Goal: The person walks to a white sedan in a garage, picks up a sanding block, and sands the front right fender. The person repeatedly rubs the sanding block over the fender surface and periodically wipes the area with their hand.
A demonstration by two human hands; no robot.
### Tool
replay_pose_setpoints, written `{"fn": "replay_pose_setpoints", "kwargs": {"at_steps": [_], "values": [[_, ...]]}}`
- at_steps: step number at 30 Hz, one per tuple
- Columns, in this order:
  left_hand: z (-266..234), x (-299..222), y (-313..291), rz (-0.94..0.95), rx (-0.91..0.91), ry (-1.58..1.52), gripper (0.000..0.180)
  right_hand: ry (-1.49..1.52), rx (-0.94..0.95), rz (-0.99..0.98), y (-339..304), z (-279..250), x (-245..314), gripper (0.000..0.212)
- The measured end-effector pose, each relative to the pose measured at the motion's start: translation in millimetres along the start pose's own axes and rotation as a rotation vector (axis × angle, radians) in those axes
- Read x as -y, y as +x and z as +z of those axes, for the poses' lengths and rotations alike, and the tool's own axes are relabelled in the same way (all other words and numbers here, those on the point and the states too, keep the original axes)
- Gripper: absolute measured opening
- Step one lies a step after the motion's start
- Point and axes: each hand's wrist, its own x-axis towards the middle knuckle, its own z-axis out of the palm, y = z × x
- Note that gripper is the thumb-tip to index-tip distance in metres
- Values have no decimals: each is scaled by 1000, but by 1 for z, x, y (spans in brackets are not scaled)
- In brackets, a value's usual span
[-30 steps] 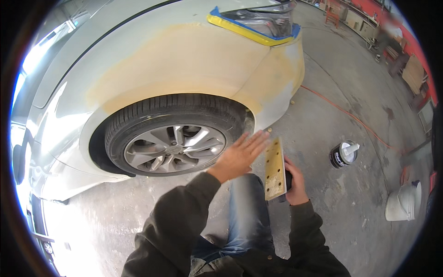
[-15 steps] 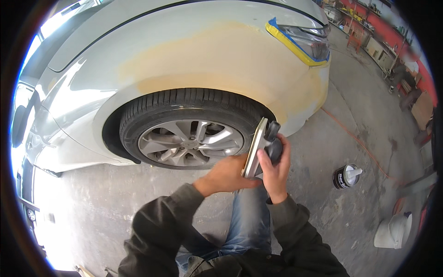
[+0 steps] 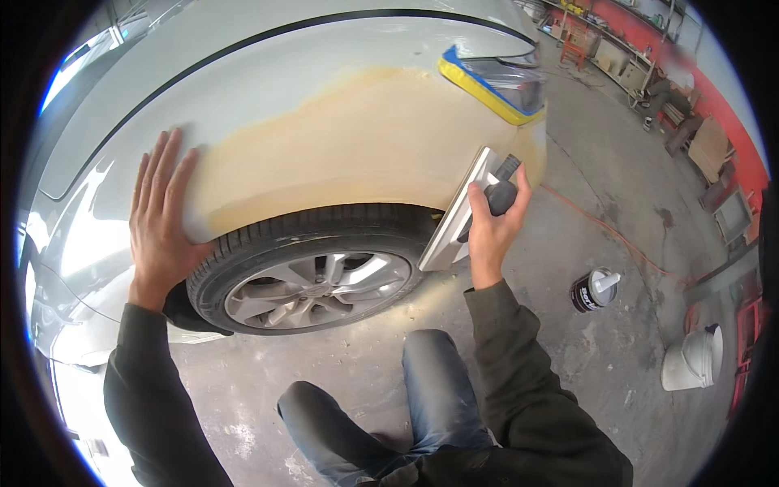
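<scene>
Left grip (image 3: 165,231) — now on fender (image 3: 349,134)

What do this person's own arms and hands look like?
The dark olive-grey, long fabric left sleeve and the matching right sleeve are creased and reach close to the wrists, with no markings I can make out. The bare, ungloved left hand and bare, ungloved right hand show no watch, ring or cable.

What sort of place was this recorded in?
Most likely an auto body workshop: the car fender carries a tan patch, tape edges the headlight, and the right hand holds what looks like a sanding block.
</scene>
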Motion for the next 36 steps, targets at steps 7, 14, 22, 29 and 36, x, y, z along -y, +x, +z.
{"fn": "replay_pose_setpoints", "kwargs": {"at_steps": [7,14,22,29,36], "values": [[2,0,4,-22,4,-34,116,-203,243,-441,-22,70,107,77],[-3,1,4,27,3,-172,117,-307,85,-319,21,32,52,68],[-9,6,0,51,-19,-253,118,-337,168,-265,-44,96,141,71],[-14,5,1,53,-49,-266,114,675,258,733,-22,24,149,45],[-10,1,0,47,-63,-188,103,717,497,747,-13,-20,121,35]]}}
